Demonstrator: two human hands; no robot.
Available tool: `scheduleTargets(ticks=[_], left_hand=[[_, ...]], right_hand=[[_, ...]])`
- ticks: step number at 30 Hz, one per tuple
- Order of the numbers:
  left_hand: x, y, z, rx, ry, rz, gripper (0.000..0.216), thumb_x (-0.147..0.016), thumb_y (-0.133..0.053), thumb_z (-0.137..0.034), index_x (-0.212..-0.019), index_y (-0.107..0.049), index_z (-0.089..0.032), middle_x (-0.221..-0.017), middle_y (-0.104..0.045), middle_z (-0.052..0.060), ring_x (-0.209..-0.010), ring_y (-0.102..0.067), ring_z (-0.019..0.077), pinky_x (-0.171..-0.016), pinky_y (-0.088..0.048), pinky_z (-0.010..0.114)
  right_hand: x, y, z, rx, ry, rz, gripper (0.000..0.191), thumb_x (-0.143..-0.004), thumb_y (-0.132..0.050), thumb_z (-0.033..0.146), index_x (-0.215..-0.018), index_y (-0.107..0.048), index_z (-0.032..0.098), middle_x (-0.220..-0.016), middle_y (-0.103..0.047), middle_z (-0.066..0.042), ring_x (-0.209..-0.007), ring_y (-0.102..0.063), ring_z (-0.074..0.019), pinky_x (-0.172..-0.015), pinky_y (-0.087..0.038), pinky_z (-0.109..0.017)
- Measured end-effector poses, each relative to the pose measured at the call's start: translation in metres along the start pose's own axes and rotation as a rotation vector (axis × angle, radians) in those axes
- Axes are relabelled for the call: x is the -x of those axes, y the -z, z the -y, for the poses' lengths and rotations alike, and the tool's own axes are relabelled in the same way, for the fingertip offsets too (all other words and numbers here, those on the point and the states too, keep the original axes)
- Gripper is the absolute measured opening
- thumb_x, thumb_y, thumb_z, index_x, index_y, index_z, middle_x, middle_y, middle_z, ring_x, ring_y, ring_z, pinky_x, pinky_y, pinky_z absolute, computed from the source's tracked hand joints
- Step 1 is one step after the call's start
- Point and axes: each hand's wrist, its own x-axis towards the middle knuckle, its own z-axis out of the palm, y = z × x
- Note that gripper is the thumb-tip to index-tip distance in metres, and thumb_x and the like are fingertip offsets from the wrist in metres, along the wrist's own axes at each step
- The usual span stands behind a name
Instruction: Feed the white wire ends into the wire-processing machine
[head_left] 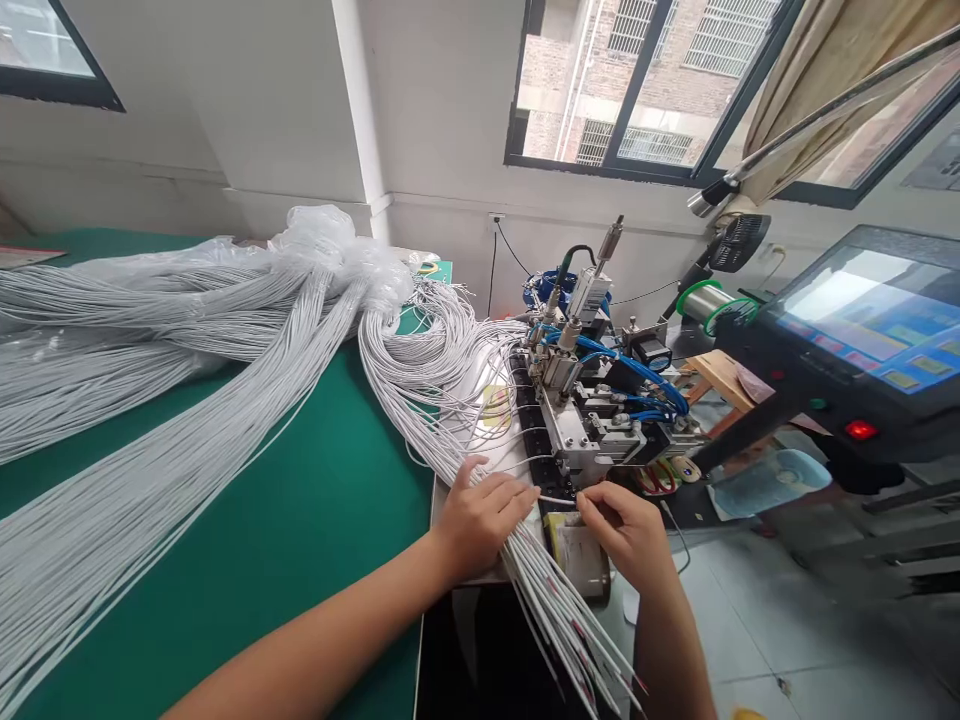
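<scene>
My left hand (pixel 484 515) lies across a thick bundle of grey-white cables (pixel 427 440), with its thumb raised and its fingertips closed on a single cable (pixel 559 500). That cable runs straight over to my right hand (pixel 626 525), where thumb and forefinger pinch its end. Both hands are at the near end of a bench-top machine (pixel 566 400) with metal cylinders and blue air hoses. Below my left hand the loose cable ends (pixel 577 640) hang past the bench edge, some showing reddish tips. Several single cables lie side by side along the machine's black strip (pixel 536 440).
More cables (pixel 187 480) spread over the green table (pixel 345 520), partly under clear plastic (pixel 322 240). At right stand a lit touch screen (pixel 885 310) and a wire spool (pixel 705 305). A brownish roll (pixel 581 555) sits beside my right hand. A blue plastic tub (pixel 772 485) is farther right.
</scene>
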Motion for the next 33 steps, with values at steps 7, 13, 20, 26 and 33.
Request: scheduleTargets(ticks=[7,13,20,26,33], left_hand=[[-0.003,-0.002,-0.001,-0.049,0.066,0.063,0.029,-0.09,-0.049,-0.018,-0.115,-0.061,-0.021,-0.107,-0.07,0.006,-0.101,-0.062,0.0212,-0.105,-0.02,0.047],[-0.003,-0.004,-0.003,-0.13,0.183,-0.011,0.02,-0.093,-0.049,-0.02,-0.107,-0.064,-0.022,-0.095,-0.071,0.003,-0.091,-0.062,0.0183,-0.099,-0.026,0.043],[0.0,-0.007,0.004,-0.139,0.122,-0.04,0.025,-0.091,-0.044,-0.014,-0.07,-0.057,-0.019,-0.064,-0.058,-0.001,-0.07,-0.054,0.0154,-0.094,-0.027,0.04],[-0.001,0.002,0.0,-0.026,-0.057,-0.017,0.027,-0.091,-0.041,-0.019,-0.067,-0.053,-0.018,-0.063,-0.053,0.0,-0.066,-0.048,0.0156,-0.089,-0.031,0.037],[-0.002,-0.001,-0.004,-0.06,-0.025,-0.024,0.023,-0.09,-0.042,-0.014,-0.081,-0.062,-0.02,-0.063,-0.054,-0.001,-0.067,-0.051,0.0154,-0.093,-0.029,0.038]], right_hand=[[-0.009,-0.005,-0.017,0.02,-0.04,-0.046,0.025,-0.088,-0.051,0.034,-0.068,-0.058,0.02,-0.064,-0.058,-0.002,-0.059,-0.052,-0.0168,-0.056,-0.04,-0.027],[-0.001,-0.004,-0.005,0.006,0.045,-0.107,0.025,-0.09,-0.051,0.031,-0.067,-0.056,0.021,-0.064,-0.053,-0.001,-0.061,-0.049,-0.0166,-0.058,-0.038,-0.028],[-0.004,-0.003,0.005,-0.044,0.087,-0.066,0.024,-0.089,-0.052,0.026,-0.066,-0.054,0.02,-0.065,-0.053,-0.001,-0.06,-0.048,-0.0154,-0.057,-0.037,-0.027],[0.0,0.01,0.002,-0.09,0.092,0.002,0.024,-0.091,-0.052,0.028,-0.069,-0.056,0.019,-0.066,-0.052,0.0,-0.06,-0.047,-0.0143,-0.057,-0.036,-0.026],[-0.004,0.005,-0.019,-0.058,0.002,0.029,0.025,-0.091,-0.052,0.033,-0.072,-0.059,0.019,-0.068,-0.057,-0.001,-0.063,-0.05,-0.0158,-0.059,-0.038,-0.026]])
